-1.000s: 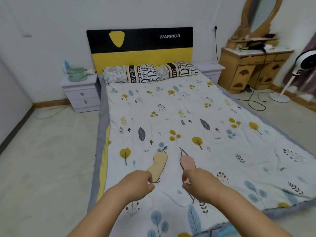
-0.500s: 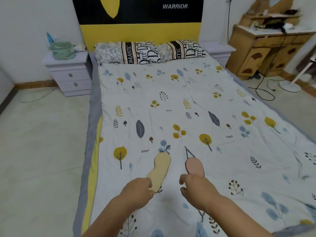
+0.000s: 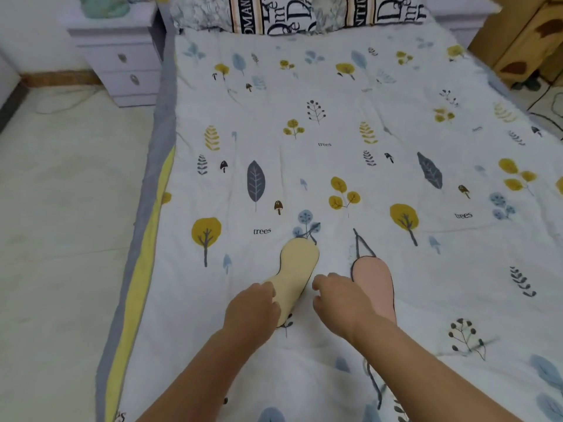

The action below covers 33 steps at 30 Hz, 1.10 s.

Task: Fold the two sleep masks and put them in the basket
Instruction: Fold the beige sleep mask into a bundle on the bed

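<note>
Two sleep masks lie side by side on the printed quilt near the foot of the bed. The yellow sleep mask is on the left, the pink sleep mask with black trim and a black strap is on the right. My left hand is curled on the near end of the yellow mask, fingers pinching it. My right hand hovers between the two masks with fingers bent and apart, covering the pink mask's near left edge. A green basket stands on the left nightstand, cut off by the frame's top.
A lilac nightstand stands left of the bed head, and pillows lie along the top. A wooden dresser and floor cables are at the right. Pale tiled floor runs along the bed's left side.
The view has tipped down and moved closer to the bed. My right hand has shifted left off the pink mask's end toward the yellow mask. My left hand stays on the yellow mask.
</note>
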Motion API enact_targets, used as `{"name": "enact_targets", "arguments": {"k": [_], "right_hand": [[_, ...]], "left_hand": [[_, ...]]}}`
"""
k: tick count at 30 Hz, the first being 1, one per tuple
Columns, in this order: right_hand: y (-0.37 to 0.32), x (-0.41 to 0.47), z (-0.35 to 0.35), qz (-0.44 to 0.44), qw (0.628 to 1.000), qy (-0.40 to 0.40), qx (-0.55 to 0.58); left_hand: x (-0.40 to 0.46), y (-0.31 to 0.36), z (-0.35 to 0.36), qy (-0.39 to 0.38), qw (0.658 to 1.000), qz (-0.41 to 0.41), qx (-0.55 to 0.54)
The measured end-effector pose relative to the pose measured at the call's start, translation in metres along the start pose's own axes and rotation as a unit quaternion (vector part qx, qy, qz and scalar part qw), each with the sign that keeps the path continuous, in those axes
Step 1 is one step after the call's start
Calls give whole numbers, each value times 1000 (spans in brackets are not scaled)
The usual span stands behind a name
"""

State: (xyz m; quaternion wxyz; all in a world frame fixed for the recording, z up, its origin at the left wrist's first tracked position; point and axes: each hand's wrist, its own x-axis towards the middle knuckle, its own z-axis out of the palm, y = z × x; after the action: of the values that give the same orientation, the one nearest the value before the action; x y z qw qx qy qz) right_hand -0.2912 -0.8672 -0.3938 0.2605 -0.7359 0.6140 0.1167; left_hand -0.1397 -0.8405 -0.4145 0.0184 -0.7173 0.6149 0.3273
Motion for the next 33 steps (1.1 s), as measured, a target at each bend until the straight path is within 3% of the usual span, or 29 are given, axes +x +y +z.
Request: {"name": "enact_targets", "arguments": {"k": [14,18,23,28,31,33], "right_hand": [[19,127,70,-8,994,107,-17],[15,151,78,-5,995,96,12],[19,157,79,27,996,80,29],[35,139,71,116,964,103,216],[42,121,78,128,953,109,253],[44,110,86,149,965,123,180]], "left_hand": [[68,-22,79,44,989,-93,108],[76,-28,87,49,989,-83,108],[79,-40,76,62,994,-90,-17],[86,-54,56,177,958,-109,-199],[91,-56,53,219,946,-105,-215],[93,-58,56,195,953,-132,-191]]}}
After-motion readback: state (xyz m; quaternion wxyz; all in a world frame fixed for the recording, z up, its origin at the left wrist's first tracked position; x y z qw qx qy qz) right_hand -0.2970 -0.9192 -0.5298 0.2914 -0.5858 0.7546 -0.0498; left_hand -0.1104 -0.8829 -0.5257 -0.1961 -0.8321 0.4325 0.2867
